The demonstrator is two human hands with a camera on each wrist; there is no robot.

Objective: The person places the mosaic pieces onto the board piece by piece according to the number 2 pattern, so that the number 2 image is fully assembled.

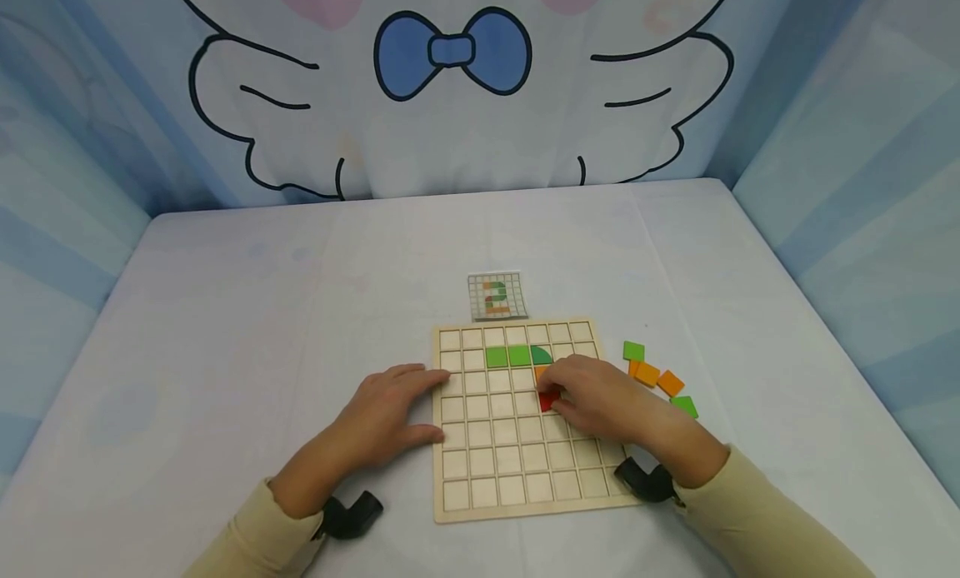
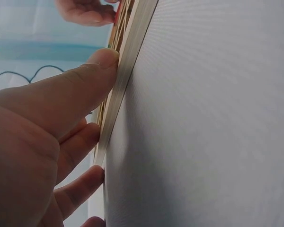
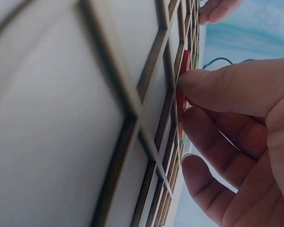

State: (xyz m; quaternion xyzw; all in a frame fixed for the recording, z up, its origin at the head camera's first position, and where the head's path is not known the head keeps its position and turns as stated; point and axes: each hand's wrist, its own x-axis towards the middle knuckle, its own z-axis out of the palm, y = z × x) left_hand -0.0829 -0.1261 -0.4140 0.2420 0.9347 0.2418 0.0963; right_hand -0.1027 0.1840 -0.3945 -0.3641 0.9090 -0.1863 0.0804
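Note:
A wooden grid board (image 1: 506,459) lies on the white table. My left hand (image 1: 386,416) steadies its left edge, thumb and fingertips touching the rim with the fingers spread; the left wrist view shows the thumb (image 2: 104,59) against the board's side. Over the upper right cells, my right hand (image 1: 603,395) pinches a red tile (image 1: 548,401), which stands partly tilted at its cell in the right wrist view. Just above it is an orange tile (image 1: 540,372), half hidden by the fingers. One row higher sit two light green squares (image 1: 507,356) and a dark green quarter-round tile (image 1: 540,355).
Behind the board lies a small pattern card (image 1: 497,310) printed with a coloured figure on a grid. Loose tiles lie right of the board: a green square (image 1: 633,351), several orange pieces (image 1: 647,374) and another green one (image 1: 684,407). A printed curtain (image 1: 465,137) hangs behind the table.

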